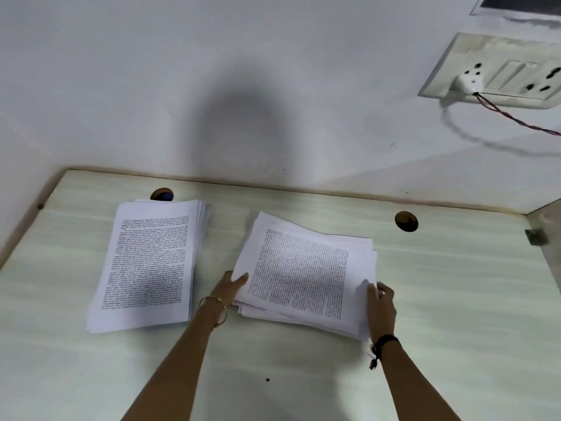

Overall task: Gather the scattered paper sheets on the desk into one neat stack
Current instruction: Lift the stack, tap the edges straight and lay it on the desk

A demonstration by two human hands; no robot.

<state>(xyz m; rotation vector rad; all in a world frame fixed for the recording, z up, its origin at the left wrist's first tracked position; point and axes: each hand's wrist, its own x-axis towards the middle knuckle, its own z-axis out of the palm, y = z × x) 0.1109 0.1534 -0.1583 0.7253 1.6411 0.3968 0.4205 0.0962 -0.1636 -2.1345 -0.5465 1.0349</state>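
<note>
Scene: a pale desk set against a white wall, seen from above by the person working at it.
Left pile: printed sheets lying flat on the left of the desk, with the edges mostly lined up and a slight fan along the far right side.
Right pile: printed sheets lying near the middle of the desk, turned at an angle. It is loose, with corners and edges sticking out at several levels, and it sits apart from the left pile.
Left hand: holds the near left edge of the right pile, with the thumb on top and the fingers hidden beneath.
Right hand: holds the near right corner of the same pile, with the thumb against the paper and the fingers curled behind the edge.
Done so far: no single sheets lie loose, and everything visible is in one of the two piles.
Still to do, as it appears: square up the right pile, then join it with the left pile to make one neat stack.
</note>
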